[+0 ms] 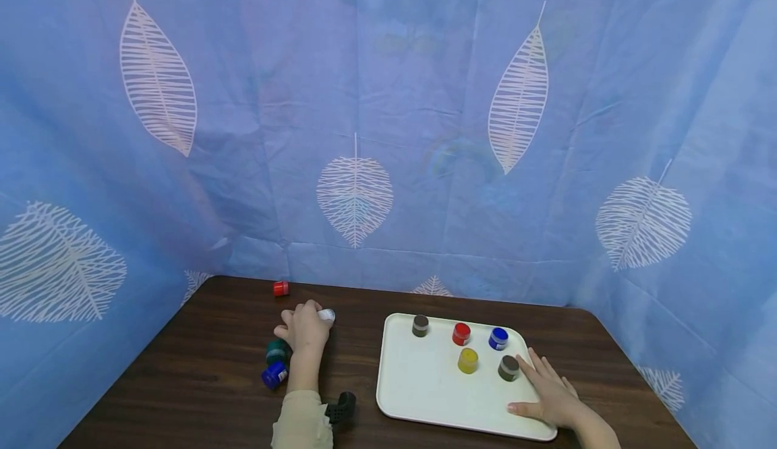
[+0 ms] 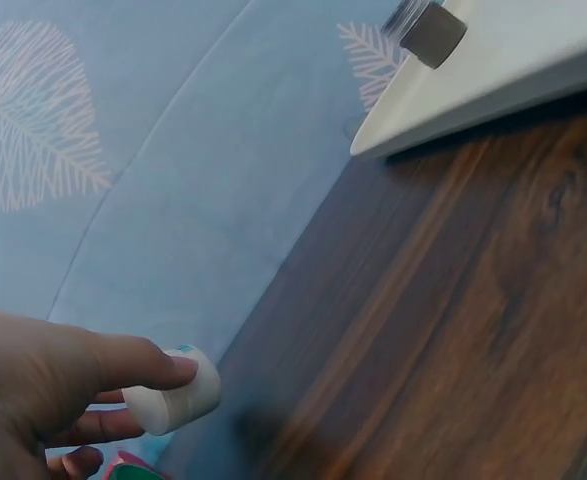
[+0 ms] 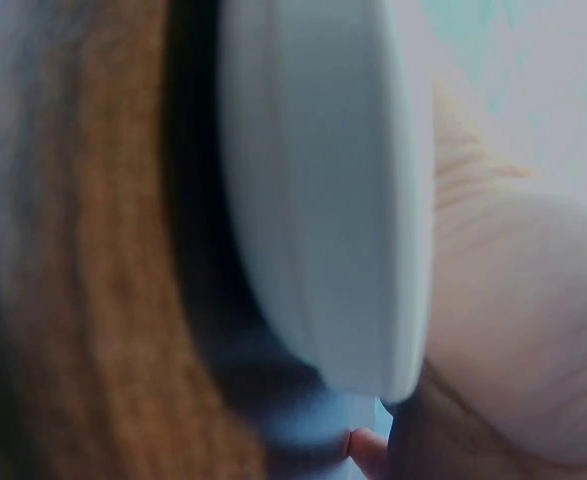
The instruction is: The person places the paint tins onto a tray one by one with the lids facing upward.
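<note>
White jar (image 2: 178,395), one, tilted: pinched between thumb and fingers of the left hand (image 1: 303,331), at that hand's 2 o'clock in the head view, 12 being the far side; whether it touches the dark table (image 1: 200,375) cannot be told. Loose red jar (image 1: 280,288) at the hand's 11, loose green jar (image 1: 276,350) at 8, loose blue jar (image 1: 275,375) at 7. Cream tray (image 1: 419,385), one, to the hand's 3–4. On it: first dark jar (image 1: 420,325) at 10–11, upright red jar (image 1: 461,334) at 12, upright blue jar (image 1: 498,338) at 1–2, yellow jar (image 1: 468,361) near centre, second dark jar (image 1: 508,368) at 3. Right hand (image 1: 551,396): fingers spread, gripping nothing, over the tray's 3–4 o'clock rim
</note>
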The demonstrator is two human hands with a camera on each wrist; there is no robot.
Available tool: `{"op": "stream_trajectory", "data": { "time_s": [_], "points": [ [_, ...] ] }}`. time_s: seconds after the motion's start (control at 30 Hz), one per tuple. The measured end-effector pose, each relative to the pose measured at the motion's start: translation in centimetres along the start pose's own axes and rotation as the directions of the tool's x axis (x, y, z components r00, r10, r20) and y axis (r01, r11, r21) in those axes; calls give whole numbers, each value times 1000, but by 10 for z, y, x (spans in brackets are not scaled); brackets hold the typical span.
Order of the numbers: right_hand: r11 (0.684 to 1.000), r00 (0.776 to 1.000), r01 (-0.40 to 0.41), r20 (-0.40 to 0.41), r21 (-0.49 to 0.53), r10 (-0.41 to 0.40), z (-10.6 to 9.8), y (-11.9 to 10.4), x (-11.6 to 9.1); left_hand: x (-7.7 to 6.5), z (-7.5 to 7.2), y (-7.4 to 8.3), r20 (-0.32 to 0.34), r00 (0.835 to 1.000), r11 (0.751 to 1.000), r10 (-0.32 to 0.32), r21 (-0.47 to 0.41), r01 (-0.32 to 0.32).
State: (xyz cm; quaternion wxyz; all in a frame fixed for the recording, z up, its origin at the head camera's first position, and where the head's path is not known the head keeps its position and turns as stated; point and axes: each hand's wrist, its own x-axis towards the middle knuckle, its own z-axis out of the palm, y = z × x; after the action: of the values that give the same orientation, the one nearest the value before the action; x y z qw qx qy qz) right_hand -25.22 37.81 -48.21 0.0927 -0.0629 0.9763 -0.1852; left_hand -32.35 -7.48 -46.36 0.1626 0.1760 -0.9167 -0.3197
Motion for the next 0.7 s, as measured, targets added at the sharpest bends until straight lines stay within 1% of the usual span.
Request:
{"op": "stream_trajectory", "data": {
  "time_s": [0.13, 0.37, 0.5, 0.7],
  "points": [
    [1000, 1000, 5, -5, -5, -5, 1, -1, -1, -3, 1, 6, -6, 1000, 1000, 18, -17, -18],
    [999, 999, 31, -21, -11, -32, 2, 0, -1, -6, 5, 17, -10, 995, 995, 100, -25, -100],
    [1000, 1000, 19, 3, 12, -19, 2, 2, 0, -10, 8, 26, -1, 991, 991, 131, -42, -131],
    [1000, 1000, 9, 20, 19, -10, 0, 1, 0, -15, 13, 40, -13, 979, 978, 203, -55, -203]
  ]
}}
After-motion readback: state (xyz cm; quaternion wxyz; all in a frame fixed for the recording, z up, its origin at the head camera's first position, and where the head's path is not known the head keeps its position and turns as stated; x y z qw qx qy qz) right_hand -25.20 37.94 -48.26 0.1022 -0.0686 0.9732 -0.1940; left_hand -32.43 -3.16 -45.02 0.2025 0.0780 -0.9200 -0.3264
